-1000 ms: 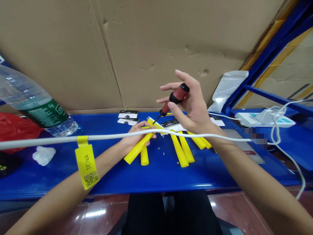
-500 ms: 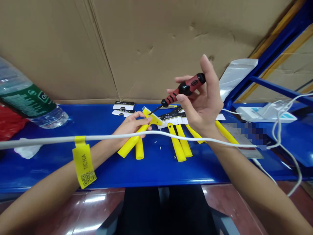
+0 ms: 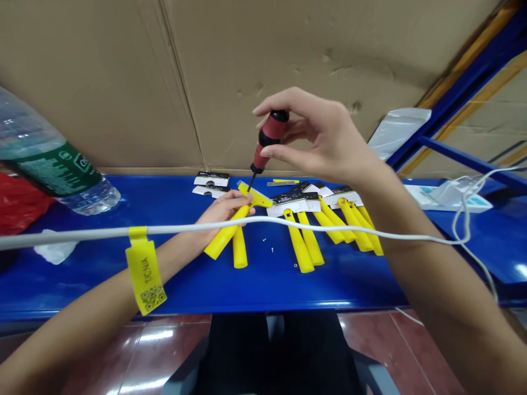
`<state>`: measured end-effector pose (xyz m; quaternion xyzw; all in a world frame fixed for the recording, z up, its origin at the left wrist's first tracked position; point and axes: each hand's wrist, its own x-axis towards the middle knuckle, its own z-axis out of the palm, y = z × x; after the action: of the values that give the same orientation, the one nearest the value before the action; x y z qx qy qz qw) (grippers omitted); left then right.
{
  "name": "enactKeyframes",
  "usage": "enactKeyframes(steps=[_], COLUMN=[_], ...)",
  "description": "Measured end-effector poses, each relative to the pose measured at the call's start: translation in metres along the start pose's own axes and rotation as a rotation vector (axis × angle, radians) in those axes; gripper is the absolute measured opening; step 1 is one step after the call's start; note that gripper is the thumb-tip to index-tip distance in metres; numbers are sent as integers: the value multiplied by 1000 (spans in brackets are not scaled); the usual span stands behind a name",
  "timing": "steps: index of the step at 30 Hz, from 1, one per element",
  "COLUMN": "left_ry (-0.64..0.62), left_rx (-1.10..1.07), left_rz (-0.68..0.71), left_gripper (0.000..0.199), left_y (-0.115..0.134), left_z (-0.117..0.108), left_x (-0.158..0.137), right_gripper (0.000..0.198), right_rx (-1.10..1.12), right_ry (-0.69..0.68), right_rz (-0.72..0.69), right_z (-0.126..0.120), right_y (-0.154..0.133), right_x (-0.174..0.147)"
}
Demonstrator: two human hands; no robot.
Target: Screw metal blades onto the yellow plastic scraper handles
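My left hand (image 3: pixel 225 211) grips a yellow scraper (image 3: pixel 224 236) by the upper part of its handle, its wide head pointing away from me. In my right hand (image 3: pixel 313 129) is a red and black screwdriver (image 3: pixel 269 137), held by the handle between thumb and fingers. The screwdriver stands steeply, its tip down at the scraper's head; whether it sits in a screw is too small to tell. Another yellow handle (image 3: pixel 240 249) lies just beneath the held scraper. Small screws (image 3: pixel 272 249) and a nut (image 3: pixel 295 265) lie on the blue table (image 3: pixel 255 291).
Several yellow scrapers (image 3: pixel 302 247) with black and white cards lie to the right. Two cards (image 3: pixel 211 179) rest at the back. A water bottle (image 3: pixel 61 164) stands left. A white cable (image 3: pixel 329 229) with a yellow tag (image 3: pixel 146 277) crosses in front of my forearms.
My right hand has swung over to the left and turned, its fingers now closer round the screwdriver handle. The screwdriver has gone from slanted to nearly upright. My left hand has barely moved.
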<state>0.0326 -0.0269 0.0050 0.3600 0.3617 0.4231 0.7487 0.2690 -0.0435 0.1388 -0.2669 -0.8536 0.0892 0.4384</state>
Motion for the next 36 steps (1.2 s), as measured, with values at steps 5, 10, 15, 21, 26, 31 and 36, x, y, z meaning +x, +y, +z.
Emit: enactKeyframes(steps=[5, 10, 15, 21, 26, 31, 36], left_ry=[-44, -63, -94, -79, -88, -115, -114], left_rx=[-22, -35, -58, -73, -17, 8, -16], left_rz=[14, 36, 9, 7, 2, 20, 37], left_gripper=[27, 27, 26, 26, 28, 32, 35], left_y=[-2, -6, -9, -4, -8, -11, -10], left_z=[4, 4, 5, 8, 3, -5, -3], left_x=[-3, -7, -11, -11, -11, -6, -5], right_gripper=[29, 36, 46, 47, 40, 52, 47], right_rx=[-122, -108, 69, 114, 122, 255, 31], right_ry=[-87, -124, -212, -275, -219, -219, -129], right_rz=[3, -4, 85, 90, 140, 113, 58], right_z=[-12, -7, -13, -21, -20, -19, -15], right_y=[-21, -30, -29, -21, -18, -18, -19], right_x=[33, 33, 28, 26, 29, 31, 28])
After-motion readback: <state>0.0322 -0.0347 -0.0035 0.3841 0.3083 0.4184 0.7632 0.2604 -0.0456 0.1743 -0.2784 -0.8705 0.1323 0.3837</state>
